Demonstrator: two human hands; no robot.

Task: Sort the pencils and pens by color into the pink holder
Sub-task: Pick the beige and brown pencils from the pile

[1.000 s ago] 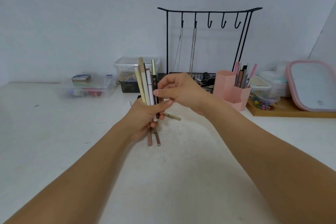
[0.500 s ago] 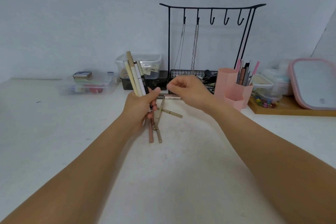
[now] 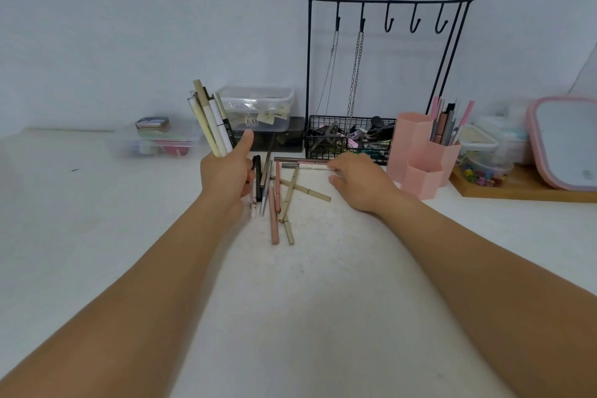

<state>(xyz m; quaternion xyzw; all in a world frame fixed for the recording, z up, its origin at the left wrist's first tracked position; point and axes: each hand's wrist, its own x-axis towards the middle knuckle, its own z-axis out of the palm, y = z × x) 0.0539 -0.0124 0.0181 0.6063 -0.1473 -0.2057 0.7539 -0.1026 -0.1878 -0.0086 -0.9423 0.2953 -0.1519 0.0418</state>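
Observation:
My left hand (image 3: 227,176) grips a bundle of pens (image 3: 211,121), cream, white and black, pointing up and left. Several loose pens (image 3: 280,197), pink, gold, grey and black, lie scattered on the white table just right of that hand. My right hand (image 3: 361,182) rests low on the table, its fingers touching the end of a grey and pink pen (image 3: 305,166) that lies flat. The pink holder (image 3: 420,155) stands right of my right hand; its rear right compartment holds several pens (image 3: 447,123), the others look empty.
A black hook stand (image 3: 387,10) with hanging chains rises over a wire basket (image 3: 342,140) of clips behind the pens. Clear plastic boxes (image 3: 258,107) sit at the back left. A pink-framed mirror (image 3: 568,142) and small containers rest on a wooden tray (image 3: 523,192) at the right.
My right hand left the bundle and went down and right to the table, onto the flat grey and pink pen. My left hand tilted the bundle to the left.

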